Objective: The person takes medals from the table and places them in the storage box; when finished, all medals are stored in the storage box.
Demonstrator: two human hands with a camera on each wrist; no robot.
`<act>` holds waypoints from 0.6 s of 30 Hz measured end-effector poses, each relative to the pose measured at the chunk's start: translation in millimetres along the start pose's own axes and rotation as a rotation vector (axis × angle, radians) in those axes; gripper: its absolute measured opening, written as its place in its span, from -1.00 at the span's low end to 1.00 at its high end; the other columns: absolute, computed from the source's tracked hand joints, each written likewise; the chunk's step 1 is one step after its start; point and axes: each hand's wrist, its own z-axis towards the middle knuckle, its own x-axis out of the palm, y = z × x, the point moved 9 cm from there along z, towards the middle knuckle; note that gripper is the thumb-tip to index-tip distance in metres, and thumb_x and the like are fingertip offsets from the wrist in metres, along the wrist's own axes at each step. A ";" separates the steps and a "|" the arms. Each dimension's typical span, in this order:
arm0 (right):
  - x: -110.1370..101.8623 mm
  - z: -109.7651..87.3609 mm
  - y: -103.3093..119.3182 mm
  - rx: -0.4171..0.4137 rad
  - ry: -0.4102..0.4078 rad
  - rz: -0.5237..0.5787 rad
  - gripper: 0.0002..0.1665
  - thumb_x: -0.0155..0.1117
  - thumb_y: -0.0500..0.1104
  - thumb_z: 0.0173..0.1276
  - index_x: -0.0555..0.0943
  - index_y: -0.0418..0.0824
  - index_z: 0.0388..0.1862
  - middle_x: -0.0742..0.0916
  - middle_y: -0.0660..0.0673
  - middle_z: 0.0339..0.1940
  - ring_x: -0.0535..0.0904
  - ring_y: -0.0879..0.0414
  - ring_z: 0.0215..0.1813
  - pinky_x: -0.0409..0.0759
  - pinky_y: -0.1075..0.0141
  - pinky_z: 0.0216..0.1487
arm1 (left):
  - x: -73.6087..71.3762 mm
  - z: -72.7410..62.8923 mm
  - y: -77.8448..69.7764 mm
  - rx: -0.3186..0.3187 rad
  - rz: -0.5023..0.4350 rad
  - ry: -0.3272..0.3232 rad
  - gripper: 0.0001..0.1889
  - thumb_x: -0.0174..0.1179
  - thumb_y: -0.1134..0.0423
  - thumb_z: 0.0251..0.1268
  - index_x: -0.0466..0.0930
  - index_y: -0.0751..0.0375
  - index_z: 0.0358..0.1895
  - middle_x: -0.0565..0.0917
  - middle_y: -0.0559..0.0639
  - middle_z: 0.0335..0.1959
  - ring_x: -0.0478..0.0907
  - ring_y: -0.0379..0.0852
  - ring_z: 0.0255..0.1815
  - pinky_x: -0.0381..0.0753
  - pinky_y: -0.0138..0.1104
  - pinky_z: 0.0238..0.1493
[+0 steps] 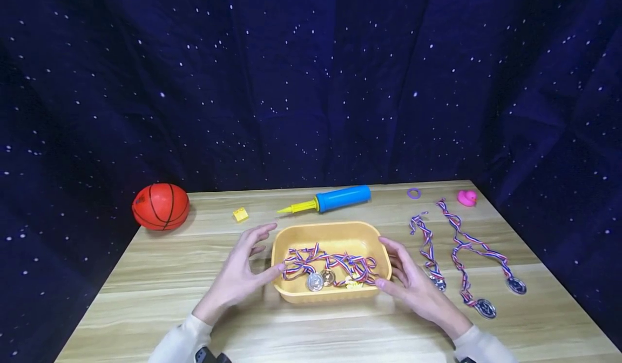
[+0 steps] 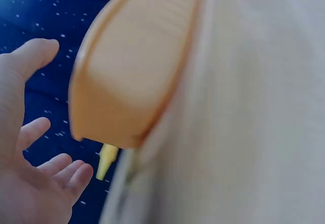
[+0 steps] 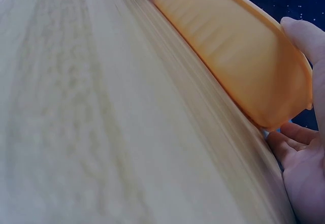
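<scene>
A yellow-orange plastic basket [image 1: 335, 297] stands on the table between both hands. Inside lie a silver medal [image 1: 315, 282], a gold medal [image 1: 328, 277] and tangled striped ribbons [image 1: 357, 266]. At its left end is my left hand [image 1: 240, 271], thumb and fingers spread; in the left wrist view a gap separates this hand from the basket wall [image 2: 137, 66]. My right hand [image 1: 415, 284] is at the other end. In the right wrist view its thumb [image 3: 299, 36] meets the rim, and its fingers [image 3: 292, 142] lie by the lower corner, loosely bent.
Right of the basket lie several ribboned medals [image 1: 485, 308], a purple ring [image 1: 414, 193] and a pink rubber duck [image 1: 467, 198]. Behind it is a blue and yellow hand pump [image 1: 342, 198]. A yellow toy block [image 1: 240, 214] and a red basketball [image 1: 161, 207] are at the left.
</scene>
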 end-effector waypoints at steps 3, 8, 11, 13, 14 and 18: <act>-0.2 0.0 -0.1 -0.003 -0.005 -0.006 0.01 0.47 -0.25 0.59 0.13 -0.04 0.83 0.40 -0.34 0.68 0.38 -0.38 0.65 0.39 0.48 0.59 | 8.3 -10.2 11.1 -0.028 -0.071 0.044 -0.11 0.63 0.12 0.35 0.37 0.05 0.68 0.44 0.20 0.61 0.48 0.37 0.57 0.55 0.30 0.51; 0.2 -0.7 -0.6 -0.012 -0.007 0.001 0.01 0.46 -0.27 0.59 0.14 -0.07 0.83 0.40 -0.34 0.69 0.39 -0.38 0.63 0.40 0.47 0.59 | 21.8 -19.1 22.9 -0.059 -0.168 0.101 -0.13 0.57 0.19 0.42 0.31 0.08 0.71 0.46 0.29 0.61 0.49 0.34 0.57 0.53 0.17 0.56; 0.8 -0.6 -0.9 -0.016 -0.003 0.002 0.01 0.46 -0.27 0.59 0.13 -0.08 0.83 0.39 -0.34 0.69 0.40 -0.35 0.63 0.41 0.47 0.59 | 25.2 -21.3 26.6 -0.071 -0.209 0.103 -0.11 0.56 0.22 0.43 0.29 0.05 0.73 0.46 0.30 0.63 0.46 0.34 0.60 0.52 0.06 0.60; 1.2 -0.3 -0.6 -0.020 0.000 0.004 0.01 0.46 -0.27 0.59 0.13 -0.08 0.83 0.39 -0.35 0.69 0.41 -0.33 0.63 0.42 0.46 0.59 | 26.6 -22.3 28.2 -0.075 -0.230 0.103 -0.11 0.55 0.23 0.43 0.27 0.04 0.73 0.46 0.30 0.63 0.45 0.34 0.60 0.53 -0.05 0.61; 1.2 -0.2 -0.5 -0.021 0.001 0.005 0.01 0.46 -0.27 0.59 0.13 -0.08 0.83 0.40 -0.35 0.69 0.42 -0.32 0.63 0.42 0.46 0.59 | 27.3 -22.6 28.6 -0.075 -0.238 0.104 -0.10 0.55 0.24 0.43 0.26 0.04 0.74 0.46 0.30 0.63 0.45 0.34 0.61 0.52 -0.11 0.61; 0.6 0.3 0.8 -0.030 -0.001 0.004 0.00 0.45 -0.29 0.58 0.14 -0.07 0.83 0.41 -0.36 0.67 0.44 -0.29 0.62 0.43 0.45 0.58 | 29.1 -23.2 31.4 -0.088 -0.260 0.104 -0.09 0.55 0.24 0.43 0.25 0.01 0.75 0.48 0.26 0.61 0.45 0.30 0.61 0.50 -0.29 0.59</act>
